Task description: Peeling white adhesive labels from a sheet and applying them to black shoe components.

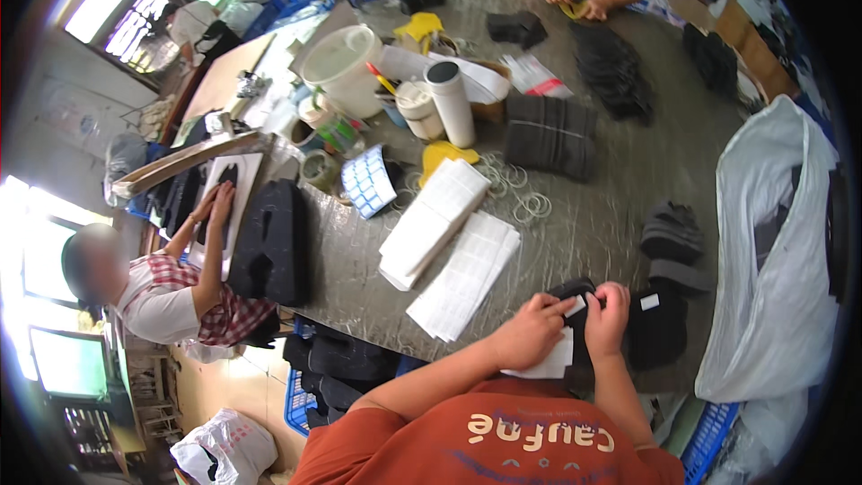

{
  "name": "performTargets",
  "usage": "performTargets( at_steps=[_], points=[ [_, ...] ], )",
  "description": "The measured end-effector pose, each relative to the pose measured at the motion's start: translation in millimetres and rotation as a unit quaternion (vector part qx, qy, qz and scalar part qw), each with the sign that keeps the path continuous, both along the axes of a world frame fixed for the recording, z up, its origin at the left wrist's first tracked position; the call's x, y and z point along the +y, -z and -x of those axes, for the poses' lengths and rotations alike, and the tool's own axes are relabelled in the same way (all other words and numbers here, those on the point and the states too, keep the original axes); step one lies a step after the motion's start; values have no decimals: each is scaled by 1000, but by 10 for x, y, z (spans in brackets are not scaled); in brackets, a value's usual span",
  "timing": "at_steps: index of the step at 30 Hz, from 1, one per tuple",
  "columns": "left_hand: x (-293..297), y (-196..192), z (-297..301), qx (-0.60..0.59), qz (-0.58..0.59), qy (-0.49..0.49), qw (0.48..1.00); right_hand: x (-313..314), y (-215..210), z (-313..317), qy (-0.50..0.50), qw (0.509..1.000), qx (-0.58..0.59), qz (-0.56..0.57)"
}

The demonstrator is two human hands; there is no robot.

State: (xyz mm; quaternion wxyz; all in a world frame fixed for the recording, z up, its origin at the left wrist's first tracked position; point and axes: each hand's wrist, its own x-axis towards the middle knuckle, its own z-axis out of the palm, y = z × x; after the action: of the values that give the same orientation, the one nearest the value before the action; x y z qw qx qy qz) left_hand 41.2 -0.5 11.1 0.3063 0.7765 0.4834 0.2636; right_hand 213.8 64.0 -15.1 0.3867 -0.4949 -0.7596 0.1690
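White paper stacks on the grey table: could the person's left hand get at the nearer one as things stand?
Probably yes. The left hand pinches a small white label on the dark socks, and the nearer paper stack lies just beside it with nothing between.

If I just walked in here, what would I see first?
Right at the front, the left hand and right hand press a small white label onto a black sock bundle. Beside them, two stacks of white paper sheets lie in the middle of the grey table. Farther back stand a big white bucket and rows of dark folded socks.
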Motion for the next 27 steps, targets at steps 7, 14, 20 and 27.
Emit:
performTargets(
  at_steps=[7, 14, 20, 27],
  points=[
    [-45, 81, 18, -127, 57, -10, 990, -147, 176, -104, 32, 979, 186, 79],
    [34, 46, -101, -57, 75, -56, 994, -127, 314, -410, 193, 953, 224, 69],
    [57, 42, -143, -29, 104, -54, 993, 53, 208, -1196, 241, 968, 41, 50],
    [181, -42, -54, -107, 118, -117, 980, -176, -391, -381, -15, 970, 96, 224]
  ],
)
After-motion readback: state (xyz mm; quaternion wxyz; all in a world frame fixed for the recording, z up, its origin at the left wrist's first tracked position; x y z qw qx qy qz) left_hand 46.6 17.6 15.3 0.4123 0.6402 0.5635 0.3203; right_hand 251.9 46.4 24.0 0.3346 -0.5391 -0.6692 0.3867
